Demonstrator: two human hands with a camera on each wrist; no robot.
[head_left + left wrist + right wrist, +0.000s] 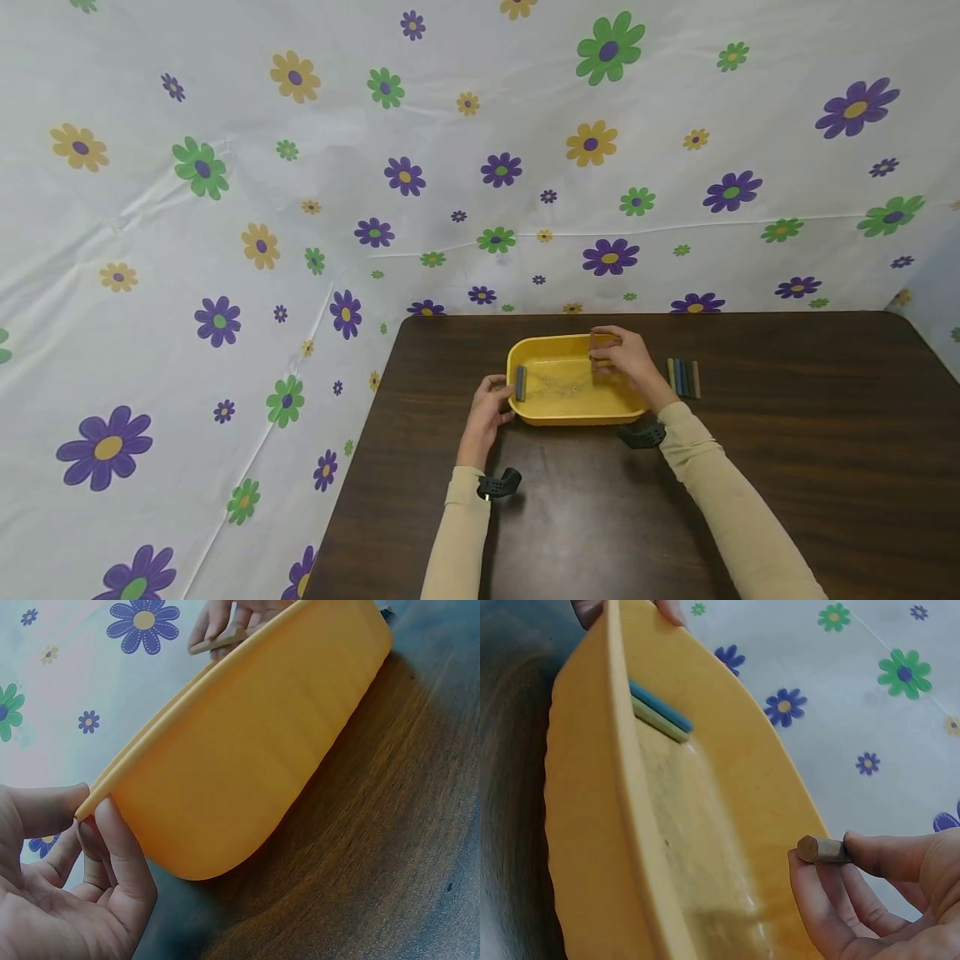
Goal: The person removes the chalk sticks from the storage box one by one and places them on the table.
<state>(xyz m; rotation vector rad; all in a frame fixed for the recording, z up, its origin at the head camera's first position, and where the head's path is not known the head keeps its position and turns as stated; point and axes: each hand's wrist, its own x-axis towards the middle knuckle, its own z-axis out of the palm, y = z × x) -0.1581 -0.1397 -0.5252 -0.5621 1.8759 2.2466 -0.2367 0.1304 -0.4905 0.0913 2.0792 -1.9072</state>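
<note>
A yellow plastic tray (558,392) stands on the dark table. At its left end my left hand (486,415) pinches the rim (150,755) between thumb and fingers. My right hand (628,358) is over the tray's right half, near the far rim. Between thumb and fingertips it holds a brown six-sided crayon-like stick (825,850), one flat end showing in the right wrist view. Inside the tray, against the left end wall, a blue stick (662,705) and a yellow-green stick (658,720) lie side by side.
Right of the tray, several sticks (684,378) of different colours lie in a row on the brown wooden table (810,467). A white flowered sheet (495,108) hangs behind the table and along its left side. Each wrist wears a dark band (498,483).
</note>
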